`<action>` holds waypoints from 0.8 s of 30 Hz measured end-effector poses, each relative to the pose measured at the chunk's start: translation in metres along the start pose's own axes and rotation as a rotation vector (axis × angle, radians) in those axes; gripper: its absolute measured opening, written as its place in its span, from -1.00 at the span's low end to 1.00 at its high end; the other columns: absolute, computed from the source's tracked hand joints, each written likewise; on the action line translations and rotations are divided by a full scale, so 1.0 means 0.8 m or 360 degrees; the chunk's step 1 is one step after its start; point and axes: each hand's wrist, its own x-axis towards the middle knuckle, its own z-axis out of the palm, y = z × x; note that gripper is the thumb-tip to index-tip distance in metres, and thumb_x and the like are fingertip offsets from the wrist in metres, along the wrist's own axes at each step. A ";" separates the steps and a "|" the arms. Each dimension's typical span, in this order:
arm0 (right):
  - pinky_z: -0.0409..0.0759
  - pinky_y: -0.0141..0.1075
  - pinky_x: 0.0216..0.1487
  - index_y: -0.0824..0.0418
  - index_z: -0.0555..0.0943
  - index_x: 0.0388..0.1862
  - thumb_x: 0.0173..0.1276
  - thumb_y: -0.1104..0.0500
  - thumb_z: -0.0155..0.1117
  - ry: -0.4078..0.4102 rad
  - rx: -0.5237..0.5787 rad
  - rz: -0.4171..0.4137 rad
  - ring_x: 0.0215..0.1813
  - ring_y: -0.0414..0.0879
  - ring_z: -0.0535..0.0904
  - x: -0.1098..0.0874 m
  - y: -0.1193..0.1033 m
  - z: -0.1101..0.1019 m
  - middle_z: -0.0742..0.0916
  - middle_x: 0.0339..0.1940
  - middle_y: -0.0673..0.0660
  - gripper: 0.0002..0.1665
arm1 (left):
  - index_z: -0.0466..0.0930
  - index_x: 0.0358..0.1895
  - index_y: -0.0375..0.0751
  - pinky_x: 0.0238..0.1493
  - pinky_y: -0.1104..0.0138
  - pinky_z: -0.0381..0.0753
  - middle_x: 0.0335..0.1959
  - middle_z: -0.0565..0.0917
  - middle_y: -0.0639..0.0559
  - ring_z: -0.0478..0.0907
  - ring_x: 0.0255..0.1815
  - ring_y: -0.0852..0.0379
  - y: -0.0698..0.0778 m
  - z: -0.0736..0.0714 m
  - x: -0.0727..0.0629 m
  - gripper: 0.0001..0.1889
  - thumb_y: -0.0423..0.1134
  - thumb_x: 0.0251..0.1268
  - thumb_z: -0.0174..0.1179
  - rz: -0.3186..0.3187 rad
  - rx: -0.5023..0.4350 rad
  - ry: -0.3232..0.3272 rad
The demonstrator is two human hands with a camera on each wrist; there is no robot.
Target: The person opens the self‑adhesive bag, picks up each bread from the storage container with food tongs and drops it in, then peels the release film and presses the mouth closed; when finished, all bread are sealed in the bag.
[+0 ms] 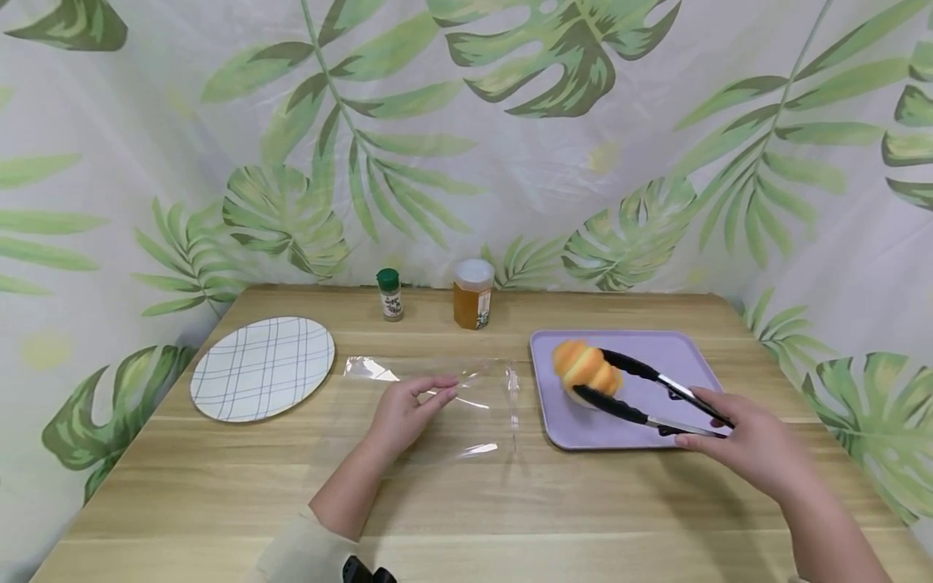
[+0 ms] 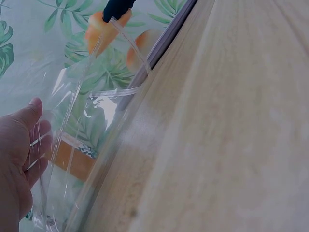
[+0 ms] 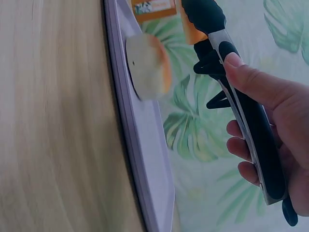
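Note:
In the head view my left hand [image 1: 408, 413] pinches the upper layer of a clear plastic bag [image 1: 503, 437] between thumb and fingers. The bag [image 2: 99, 108] stands partly raised and open-mouthed in the left wrist view. My right hand [image 1: 751, 437] grips black-and-silver tongs [image 1: 663, 380]. Between the tong tips is an orange, ridged bread roll [image 1: 579, 364], lifted over the purple tray [image 1: 674, 356]. A second bun [image 3: 147, 67], pale with an orange top, rests on the tray in the right wrist view; from the head it is mostly hidden under the held roll.
A white checked plate [image 1: 262, 368] lies at the left. Along the back edge stand a green-capped spice shaker [image 1: 390, 295] and an amber jar with a pale lid [image 1: 473, 295]. Behind the wooden table [image 1: 510, 518] hangs a leaf-patterned cloth [image 1: 510, 178].

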 end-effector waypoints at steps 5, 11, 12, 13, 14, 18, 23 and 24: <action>0.57 0.16 0.04 0.21 0.53 0.29 0.04 -0.29 0.49 -0.0035 -0.0027 -0.0218 0.06 0.20 0.64 0.010 -0.029 0.007 0.68 0.16 0.29 -0.06 | 0.75 -0.12 -0.20 0.19 0.04 0.61 -0.06 0.77 -0.02 0.69 0.07 -0.05 0.000 0.000 0.000 -0.81 -0.22 0.26 0.32 0.0027 -0.0002 0.0009; 0.61 -0.10 -0.11 0.18 0.56 0.26 0.00 -0.28 0.51 -0.0129 -0.0101 -0.0363 -0.12 -0.10 0.63 0.026 -0.058 0.020 0.71 0.11 0.17 -0.09 | 0.75 -0.11 -0.20 0.18 0.03 0.61 -0.06 0.77 -0.02 0.69 0.06 -0.05 0.000 0.000 -0.001 -0.80 -0.23 0.25 0.33 0.0040 0.0011 0.0015; 0.61 -0.12 -0.13 0.17 0.56 0.26 0.00 -0.29 0.51 -0.0142 -0.0119 -0.0381 -0.13 -0.12 0.62 0.029 -0.063 0.022 0.72 0.10 0.16 -0.09 | 0.75 -0.11 -0.19 0.18 0.04 0.61 -0.06 0.77 -0.02 0.69 0.06 -0.04 0.001 -0.001 -0.002 -0.80 -0.23 0.24 0.33 0.0041 0.0014 0.0016; 0.60 -0.15 -0.15 0.16 0.57 0.25 0.00 -0.30 0.50 -0.0149 -0.0137 -0.0398 -0.15 -0.14 0.62 0.033 -0.068 0.025 0.72 0.08 0.14 -0.09 | 0.75 -0.11 -0.18 0.18 0.04 0.61 -0.06 0.77 -0.02 0.69 0.06 -0.04 0.001 -0.001 -0.002 -0.80 -0.22 0.24 0.33 0.0040 0.0015 0.0017; 0.60 -0.17 -0.17 0.16 0.57 0.25 0.00 -0.31 0.50 -0.0162 -0.0153 -0.0419 -0.16 -0.15 0.61 0.036 -0.073 0.027 0.72 0.07 0.13 -0.09 | 0.75 -0.11 -0.18 0.18 0.04 0.61 -0.06 0.77 -0.02 0.69 0.06 -0.04 0.002 -0.001 -0.002 -0.80 -0.22 0.24 0.33 0.0043 0.0013 0.0018; 0.60 -0.19 -0.22 0.13 0.58 0.24 0.00 -0.34 0.48 -0.0208 -0.0214 -0.0504 -0.19 -0.17 0.62 0.051 -0.090 0.041 0.72 0.06 0.13 -0.09 | 0.74 -0.10 -0.21 0.17 0.04 0.62 -0.06 0.77 -0.04 0.70 0.05 -0.05 0.004 0.000 -0.002 -0.79 -0.22 0.25 0.31 0.0059 0.0006 0.0005; 0.59 -0.18 -0.25 0.13 0.58 0.23 -0.01 -0.31 0.50 -0.0254 -0.0233 -0.0598 -0.21 -0.16 0.60 0.066 -0.112 0.059 0.73 0.00 0.11 -0.12 | 0.74 -0.10 -0.25 0.16 0.05 0.63 -0.05 0.77 -0.05 0.70 0.04 -0.04 0.007 0.002 0.000 -0.79 -0.25 0.26 0.31 0.0075 -0.0010 -0.0023; 0.58 -0.19 -0.26 0.12 0.59 0.22 -0.01 -0.30 0.51 -0.0254 -0.0233 -0.0608 -0.22 -0.16 0.59 0.069 -0.116 0.061 0.73 -0.03 0.09 -0.13 | 0.74 -0.10 -0.24 0.15 0.06 0.63 -0.05 0.77 -0.05 0.70 0.04 -0.03 0.009 0.002 0.000 -0.79 -0.24 0.26 0.31 0.0075 -0.0016 -0.0026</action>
